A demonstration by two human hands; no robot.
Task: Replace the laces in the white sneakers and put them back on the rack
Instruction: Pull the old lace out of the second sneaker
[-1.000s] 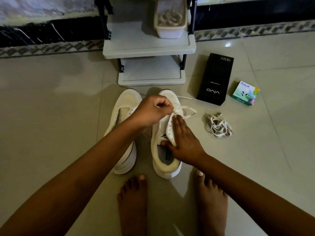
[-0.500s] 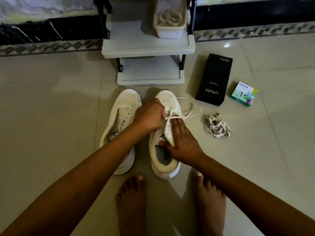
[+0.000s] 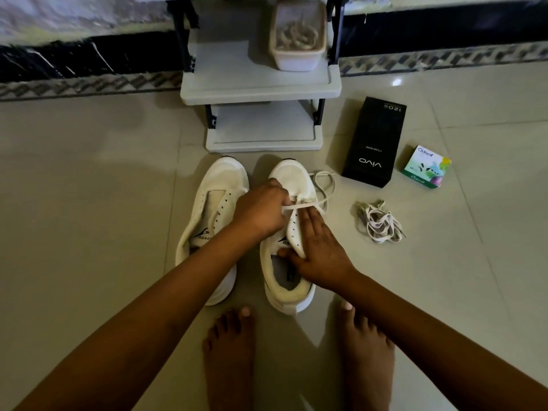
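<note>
While the right-side sneaker (image 3: 292,176) is steadied on the floor (image 3: 89,203) near the rack (image 3: 261,90) by the right hand (image 3: 318,252) pinching its eyelet flap, the limp, light lace (image 3: 325,185) is pinched in the left hand (image 3: 261,209); a hold near its stiffer tip is advised.

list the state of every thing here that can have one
white sneaker on the left, unlaced, eyelets empty
white sneaker on the right, lacing begun near the toe
flat white lace, threaded, ends loose
left hand, pinches the lace
right hand, holds that sneaker's eyelet flap
off-white lace bundle, tangled
black cardboard box, closed
small green box, closed
clear plastic tub, open-topped, on grey rack
</note>
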